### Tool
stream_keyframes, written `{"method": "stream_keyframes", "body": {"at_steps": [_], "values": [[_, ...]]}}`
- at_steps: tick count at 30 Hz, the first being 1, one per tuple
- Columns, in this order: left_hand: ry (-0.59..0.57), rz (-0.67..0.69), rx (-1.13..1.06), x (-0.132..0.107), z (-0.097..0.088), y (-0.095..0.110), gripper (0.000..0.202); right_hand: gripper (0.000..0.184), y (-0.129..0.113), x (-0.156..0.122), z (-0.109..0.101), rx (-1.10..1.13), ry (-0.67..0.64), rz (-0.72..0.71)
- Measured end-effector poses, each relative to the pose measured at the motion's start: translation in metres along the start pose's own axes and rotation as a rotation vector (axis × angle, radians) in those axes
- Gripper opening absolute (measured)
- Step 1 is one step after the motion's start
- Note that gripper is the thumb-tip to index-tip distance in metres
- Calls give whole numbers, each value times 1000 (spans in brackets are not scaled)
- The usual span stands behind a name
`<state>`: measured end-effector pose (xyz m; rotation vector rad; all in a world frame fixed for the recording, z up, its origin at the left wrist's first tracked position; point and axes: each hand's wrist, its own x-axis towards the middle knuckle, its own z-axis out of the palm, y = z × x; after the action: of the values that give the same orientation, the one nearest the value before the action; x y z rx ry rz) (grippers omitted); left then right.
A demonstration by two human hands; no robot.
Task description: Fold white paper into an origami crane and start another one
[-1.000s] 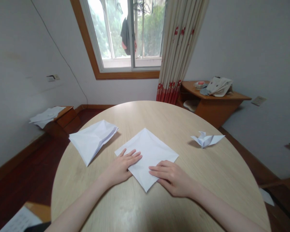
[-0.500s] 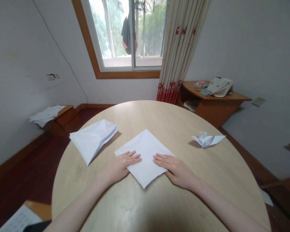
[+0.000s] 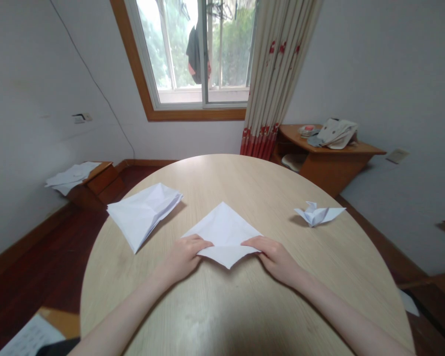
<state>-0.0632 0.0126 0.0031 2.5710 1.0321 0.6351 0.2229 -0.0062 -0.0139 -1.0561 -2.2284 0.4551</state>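
A white sheet of paper (image 3: 223, 225) lies cornerwise on the round table, its far corner pointing toward the window. Its near part is bent along a line across the middle, and the near corner tilts up off the tabletop. My left hand (image 3: 191, 252) is closed on the left side of the sheet, fingers on top and thumb underneath. On the right side my right hand (image 3: 272, 252) grips it the same way. Both thumbs are mostly hidden.
Several folded white sheets (image 3: 144, 210) lie on the left of the wooden table (image 3: 222, 316). A folded paper bird (image 3: 315, 215) stands at the right. Beyond the table are a curtain (image 3: 278, 74), a corner desk (image 3: 330, 163) with a cloth bag, and a low cabinet (image 3: 106, 178) with papers.
My hands lay flat on the sheet before; now their fingers are curled round its sides. The near corner has lifted, and a bend has formed across the paper.
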Motion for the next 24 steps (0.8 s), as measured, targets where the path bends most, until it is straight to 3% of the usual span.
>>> {"method": "stream_keyframes", "body": {"at_steps": [8, 16, 24], "values": [[59, -103, 95, -3, 7, -7, 34, 31, 2, -1, 3, -61, 90, 54], [-97, -305, 195, 3, 4, 4, 26, 23, 2, 1, 6, -110, 95, 114], [-181, -382, 266, 7, 0, 8, 19, 21, -1, 5, 2, -192, 19, 228]]}}
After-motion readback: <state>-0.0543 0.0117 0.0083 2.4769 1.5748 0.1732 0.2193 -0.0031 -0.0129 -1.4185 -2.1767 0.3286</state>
